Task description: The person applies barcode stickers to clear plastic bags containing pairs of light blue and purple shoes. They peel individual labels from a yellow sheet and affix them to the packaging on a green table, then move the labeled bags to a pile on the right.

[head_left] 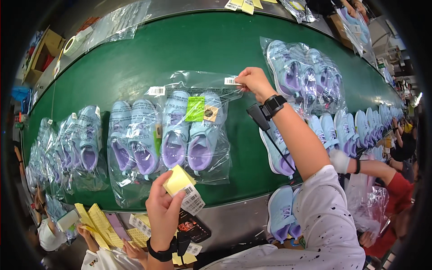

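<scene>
My left hand [163, 211] is closed on a yellow strip of barcode labels [180, 179], with white printed labels hanging from its lower end. My right hand [254, 83] reaches forward, its thumb and fingers pinching the end of a white barcode label [231, 81] at the upper right corner of a transparent plastic bag [216, 173]. Inside that bag lies a pair of light blue shoes [174, 121] with lilac linings and a green tag [195, 108]. Another white label [156, 91] sits by the bag's upper left. Both wrists wear black bands.
More bagged shoes [135, 135] line the green belt [198, 40] to the left, and others [306, 72] lie at the far right. Unbagged shoes [345, 130] run down the right side. A phone [194, 225] rests on the metal edge [238, 216]. Co-workers' hands [339, 161] are nearby.
</scene>
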Demonstrator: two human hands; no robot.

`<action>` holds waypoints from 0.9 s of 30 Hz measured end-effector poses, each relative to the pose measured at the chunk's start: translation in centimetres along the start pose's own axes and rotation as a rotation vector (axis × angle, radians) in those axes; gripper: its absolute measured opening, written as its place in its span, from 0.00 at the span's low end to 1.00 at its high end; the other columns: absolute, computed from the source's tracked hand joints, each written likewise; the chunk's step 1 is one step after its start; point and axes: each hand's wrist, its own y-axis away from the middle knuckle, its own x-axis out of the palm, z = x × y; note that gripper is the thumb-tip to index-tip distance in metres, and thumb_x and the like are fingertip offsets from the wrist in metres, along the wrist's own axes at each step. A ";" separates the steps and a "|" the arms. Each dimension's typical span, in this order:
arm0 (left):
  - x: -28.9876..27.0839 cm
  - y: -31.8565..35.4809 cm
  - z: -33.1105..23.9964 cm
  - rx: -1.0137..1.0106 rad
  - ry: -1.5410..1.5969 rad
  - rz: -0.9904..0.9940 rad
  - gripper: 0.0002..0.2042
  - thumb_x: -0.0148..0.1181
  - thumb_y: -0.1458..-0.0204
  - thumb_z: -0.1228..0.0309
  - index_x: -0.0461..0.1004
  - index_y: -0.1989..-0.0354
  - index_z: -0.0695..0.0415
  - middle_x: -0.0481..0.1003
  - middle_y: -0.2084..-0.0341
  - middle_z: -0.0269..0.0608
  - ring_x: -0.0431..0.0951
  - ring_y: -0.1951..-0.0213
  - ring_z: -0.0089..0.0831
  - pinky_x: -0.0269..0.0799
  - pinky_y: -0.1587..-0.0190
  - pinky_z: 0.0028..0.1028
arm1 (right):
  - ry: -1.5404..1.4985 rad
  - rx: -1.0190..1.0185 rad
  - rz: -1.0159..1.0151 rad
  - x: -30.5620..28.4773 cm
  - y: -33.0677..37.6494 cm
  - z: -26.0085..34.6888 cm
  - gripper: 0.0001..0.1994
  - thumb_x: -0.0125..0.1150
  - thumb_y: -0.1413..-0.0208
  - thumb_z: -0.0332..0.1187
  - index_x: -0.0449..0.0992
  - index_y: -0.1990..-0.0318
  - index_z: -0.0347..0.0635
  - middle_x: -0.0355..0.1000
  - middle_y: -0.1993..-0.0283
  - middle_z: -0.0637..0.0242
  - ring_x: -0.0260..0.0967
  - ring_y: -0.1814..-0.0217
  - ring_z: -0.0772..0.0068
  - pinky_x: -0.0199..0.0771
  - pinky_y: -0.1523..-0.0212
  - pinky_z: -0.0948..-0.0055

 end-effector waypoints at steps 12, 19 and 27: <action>1.7 1.1 0.1 0.119 0.092 -0.182 0.22 0.57 0.44 0.85 0.63 0.40 0.65 0.79 0.62 0.43 0.78 0.62 0.19 0.70 0.63 0.16 | 1.192 -0.601 -0.473 -13.0 1.3 0.0 0.20 0.67 0.52 0.36 0.75 0.52 0.39 0.76 0.59 0.47 0.73 0.54 0.46 0.73 0.53 0.54; 0.8 2.1 1.5 0.080 -0.004 -0.095 0.14 0.58 0.43 0.83 0.71 0.48 0.66 0.79 0.68 0.37 0.75 0.66 0.15 0.69 0.63 0.16 | 1.162 -0.346 -0.282 -16.7 2.8 -4.8 0.28 0.73 0.62 0.43 0.74 0.53 0.40 0.75 0.62 0.48 0.73 0.55 0.44 0.73 0.52 0.56; 2.6 3.3 -0.3 0.053 -0.037 0.006 0.12 0.58 0.44 0.83 0.73 0.51 0.66 0.79 0.67 0.37 0.76 0.65 0.16 0.70 0.62 0.17 | 0.475 -0.288 -0.244 -14.7 4.4 3.6 0.22 0.71 0.57 0.41 0.78 0.59 0.33 0.78 0.64 0.58 0.76 0.64 0.65 0.75 0.61 0.69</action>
